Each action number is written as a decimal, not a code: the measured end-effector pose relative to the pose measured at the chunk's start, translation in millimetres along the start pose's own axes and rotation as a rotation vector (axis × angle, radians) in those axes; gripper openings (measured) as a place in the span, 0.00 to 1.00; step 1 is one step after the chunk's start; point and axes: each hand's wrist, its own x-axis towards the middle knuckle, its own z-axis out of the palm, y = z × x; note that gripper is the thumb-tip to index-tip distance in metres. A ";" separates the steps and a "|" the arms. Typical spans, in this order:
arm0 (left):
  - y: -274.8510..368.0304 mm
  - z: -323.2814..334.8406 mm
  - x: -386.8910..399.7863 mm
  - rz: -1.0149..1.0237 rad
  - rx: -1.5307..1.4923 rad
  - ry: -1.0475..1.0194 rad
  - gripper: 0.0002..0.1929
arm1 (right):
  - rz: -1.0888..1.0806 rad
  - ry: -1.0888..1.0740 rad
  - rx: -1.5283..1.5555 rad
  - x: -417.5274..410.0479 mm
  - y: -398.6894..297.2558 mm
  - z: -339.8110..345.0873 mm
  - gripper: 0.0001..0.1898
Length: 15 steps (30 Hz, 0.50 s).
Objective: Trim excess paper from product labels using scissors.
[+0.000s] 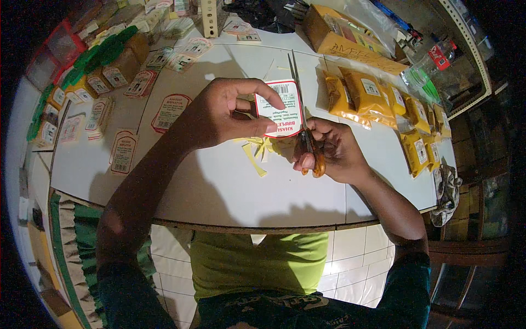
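Observation:
A white paper label with a red border [290,101] is pinched between the thumb and fingers of my left hand [222,113]. It is held upside down above the table and bears print and a barcode. My right hand [339,150] grips scissors with orange-brown handles [319,161]. Their blades point away from me, parted slightly at the tips, along the label's right edge. Below the label, yellow paper strips [255,158] lie on the white tabletop [263,201]. My right fingers are partly hidden behind the handles.
Printed labels [123,152] lie in piles on the left, near jars with green lids [98,53]. Yellow-orange filled packets [370,92] are grouped on the right. Behind them stand a cardboard box [353,45] and a plastic bottle [431,61]. A perforated metal post [208,18] rises at the back.

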 end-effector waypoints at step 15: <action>-5.2 -7.0 2.4 0.134 0.050 0.209 0.11 | -0.059 -0.087 0.132 2.2 2.6 -4.7 0.28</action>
